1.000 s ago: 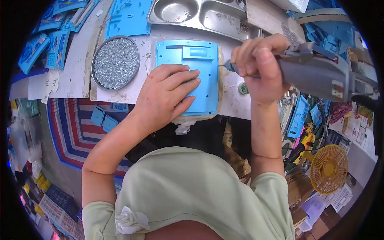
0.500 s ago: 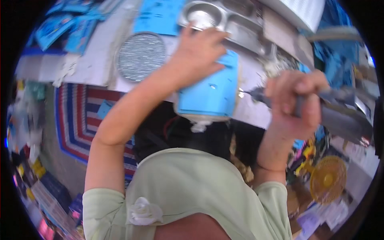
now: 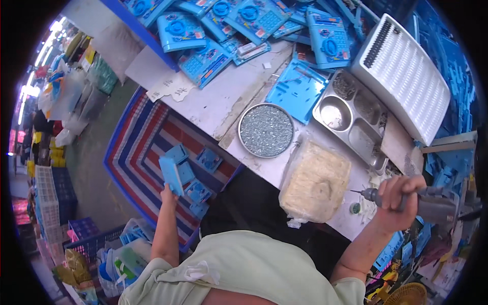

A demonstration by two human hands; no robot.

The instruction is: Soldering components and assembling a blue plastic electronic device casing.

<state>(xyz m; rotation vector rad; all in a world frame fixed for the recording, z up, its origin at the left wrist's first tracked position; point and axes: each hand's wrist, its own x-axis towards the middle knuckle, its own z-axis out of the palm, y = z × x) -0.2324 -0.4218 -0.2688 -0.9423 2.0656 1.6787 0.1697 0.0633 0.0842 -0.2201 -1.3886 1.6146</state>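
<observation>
Flat blue plastic case (image 3: 172, 174), left of tan block (image 3: 315, 179): likely light; hold edges. Left fingers (image 3: 165, 191) clamp it; right fingers (image 3: 392, 192), grey screwdriver (image 3: 436, 207).

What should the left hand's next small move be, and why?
Probably set down the blue case and let go: the left hand holds it over the striped liner, where other blue cases lie, while the right hand holds the screwdriver.

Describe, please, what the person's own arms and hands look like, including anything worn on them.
Short, pale green fabric sleeves leave both forearms bare. The left hand and right hand show no gloves.
</observation>
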